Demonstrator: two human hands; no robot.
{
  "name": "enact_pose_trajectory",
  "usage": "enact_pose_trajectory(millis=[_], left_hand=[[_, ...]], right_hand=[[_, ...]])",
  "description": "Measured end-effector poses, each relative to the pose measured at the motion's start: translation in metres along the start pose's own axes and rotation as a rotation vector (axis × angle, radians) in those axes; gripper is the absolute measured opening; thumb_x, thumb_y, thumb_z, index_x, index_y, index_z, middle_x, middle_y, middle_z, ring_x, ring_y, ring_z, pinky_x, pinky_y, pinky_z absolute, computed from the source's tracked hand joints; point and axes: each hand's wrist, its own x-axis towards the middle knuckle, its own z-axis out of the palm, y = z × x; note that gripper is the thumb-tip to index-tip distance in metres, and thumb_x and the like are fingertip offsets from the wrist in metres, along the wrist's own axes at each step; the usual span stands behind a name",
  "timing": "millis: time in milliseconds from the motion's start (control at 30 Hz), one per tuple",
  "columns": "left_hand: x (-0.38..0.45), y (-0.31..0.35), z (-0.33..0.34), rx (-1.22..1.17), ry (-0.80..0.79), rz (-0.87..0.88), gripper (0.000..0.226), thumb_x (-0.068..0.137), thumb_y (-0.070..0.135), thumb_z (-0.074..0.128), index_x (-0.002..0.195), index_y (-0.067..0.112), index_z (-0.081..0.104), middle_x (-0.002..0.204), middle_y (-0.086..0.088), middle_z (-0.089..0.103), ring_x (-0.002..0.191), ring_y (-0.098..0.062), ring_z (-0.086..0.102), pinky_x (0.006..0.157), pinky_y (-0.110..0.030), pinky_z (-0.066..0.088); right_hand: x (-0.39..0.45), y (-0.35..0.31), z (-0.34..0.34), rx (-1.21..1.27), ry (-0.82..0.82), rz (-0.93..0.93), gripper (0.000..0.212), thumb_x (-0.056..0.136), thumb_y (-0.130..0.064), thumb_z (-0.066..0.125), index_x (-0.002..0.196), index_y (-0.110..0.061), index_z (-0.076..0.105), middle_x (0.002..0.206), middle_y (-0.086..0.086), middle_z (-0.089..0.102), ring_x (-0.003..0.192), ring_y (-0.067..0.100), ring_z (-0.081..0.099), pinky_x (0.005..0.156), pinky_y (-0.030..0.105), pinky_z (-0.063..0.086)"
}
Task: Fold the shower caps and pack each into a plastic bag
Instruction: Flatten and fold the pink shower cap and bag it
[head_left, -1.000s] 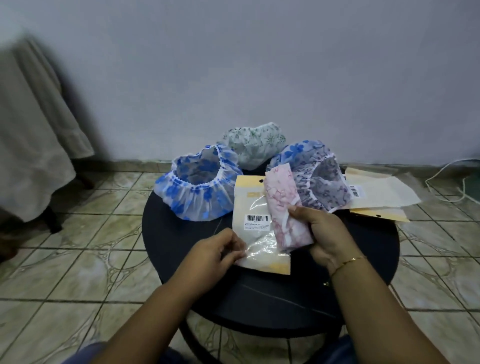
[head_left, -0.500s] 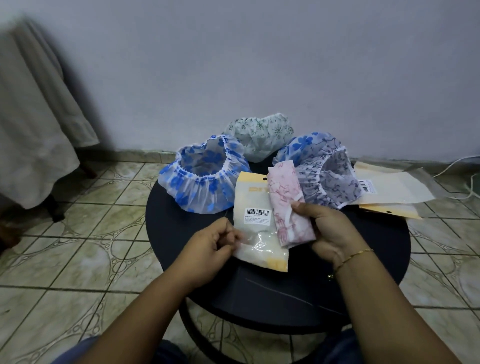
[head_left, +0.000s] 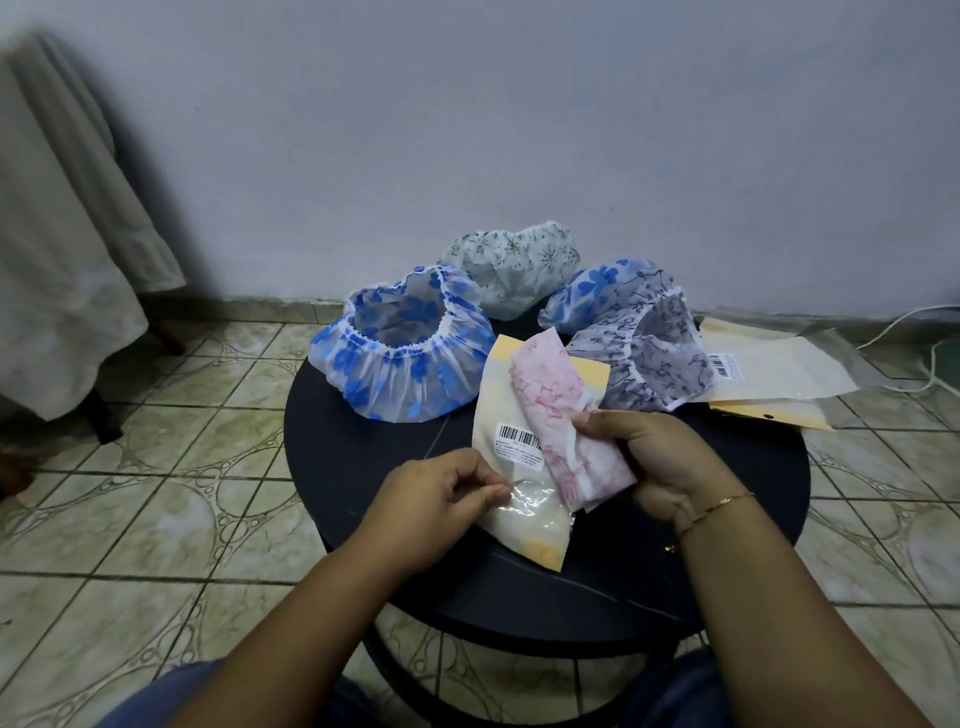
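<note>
My right hand (head_left: 657, 467) grips a folded pink shower cap (head_left: 561, 415) over a round black table (head_left: 363, 457). Its far end lies across a clear and yellow plastic bag (head_left: 519, 514) with a barcode label. My left hand (head_left: 441, 499) pinches that bag's left edge. Behind them sit a blue-flowered cap (head_left: 400, 358) with its opening up, a green-patterned cap (head_left: 511, 260) at the back, and a blue and purple cap (head_left: 639, 343) on the right.
More flat plastic bags (head_left: 769, 374) lie stacked at the table's right edge, partly overhanging it. A white cable (head_left: 930, 358) runs along the tiled floor at the right. Cloth-draped furniture (head_left: 57, 260) stands at the left by the wall.
The pink cap has shifted left over the bag, now covering part of its top. My left hand's pinch has slid a little along the bag's edge. The view tilted slightly.
</note>
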Motion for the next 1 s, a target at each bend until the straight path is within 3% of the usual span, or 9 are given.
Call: enact_pose_trajectory(millis=[167,367,467,533,633,733,867,1000], left_hand=[[0.0,-0.005,-0.006,-0.147,-0.086,-0.017,0.003,0.084,0.027,0.07,0.083,0.028,0.068,0.095,0.024,0.07,0.094,0.006,0.064,0.091,-0.031,0.051],[-0.001,-0.007,-0.009,-0.279,-0.131,-0.023,0.006,0.084,0.018,0.069,0.084,0.012,0.066,0.1,0.019,0.071,0.101,0.004,0.063,0.09,-0.018,0.049],[-0.001,-0.01,-0.009,-0.329,-0.158,-0.033,0.01,0.085,0.014,0.068,0.077,0.017,0.062,0.104,0.01,0.071,0.107,0.005,0.06,0.09,-0.014,0.046],[-0.002,-0.014,-0.01,-0.316,-0.194,-0.047,0.015,0.086,0.014,0.067,0.075,0.022,0.06,0.111,0.008,0.068,0.109,0.013,0.054,0.089,-0.006,0.041],[-0.004,-0.019,-0.015,-0.207,-0.235,-0.044,0.017,0.084,0.022,0.069,0.074,0.033,0.063,0.123,0.017,0.06,0.12,0.023,0.035,0.091,0.003,0.028],[-0.006,-0.02,-0.019,-0.079,-0.249,0.008,0.006,0.08,0.033,0.073,0.078,0.037,0.069,0.127,0.026,0.053,0.125,0.022,0.028,0.098,-0.003,0.024],[-0.005,-0.014,-0.023,-0.004,-0.285,0.009,0.021,0.082,0.05,0.064,0.071,0.036,0.075,0.119,0.027,0.055,0.116,0.015,0.037,0.096,-0.01,0.029],[-0.006,-0.016,-0.019,0.157,-0.301,0.027,0.005,0.077,0.041,0.073,0.073,0.04,0.073,0.115,0.027,0.047,0.112,0.012,0.035,0.091,-0.007,0.028]], right_hand=[[0.002,0.002,0.001,-0.009,-0.013,0.029,0.036,0.078,0.0,0.062,0.113,0.008,0.061,0.112,0.024,0.065,0.098,0.038,0.063,0.087,0.054,0.051],[0.004,0.004,0.004,0.008,0.007,-0.001,0.011,0.083,0.001,0.059,0.09,0.002,0.066,0.091,0.017,0.07,0.073,0.028,0.068,0.07,0.04,0.058],[0.004,0.003,0.006,-0.003,0.033,0.002,0.013,0.082,0.001,0.06,0.094,0.003,0.066,0.1,0.021,0.068,0.08,0.031,0.066,0.079,0.044,0.055],[0.002,0.0,0.005,-0.002,0.056,-0.01,0.017,0.082,0.002,0.06,0.098,0.005,0.064,0.104,0.022,0.067,0.084,0.032,0.065,0.081,0.046,0.053],[0.002,-0.008,-0.004,0.004,0.091,-0.065,0.023,0.083,0.003,0.058,0.105,0.007,0.063,0.11,0.023,0.065,0.095,0.035,0.063,0.089,0.049,0.05],[0.003,-0.009,-0.008,-0.018,0.085,-0.1,0.022,0.082,0.003,0.059,0.103,0.01,0.062,0.109,0.024,0.065,0.099,0.037,0.061,0.095,0.051,0.047],[0.005,-0.005,-0.006,-0.121,0.09,-0.184,0.006,0.082,0.002,0.061,0.085,0.005,0.066,0.084,0.019,0.071,0.07,0.028,0.067,0.073,0.038,0.057],[0.007,-0.001,-0.005,-0.221,0.066,-0.239,0.009,0.086,0.0,0.06,0.083,-0.002,0.068,0.07,0.008,0.073,0.058,0.016,0.068,0.061,0.025,0.058]])
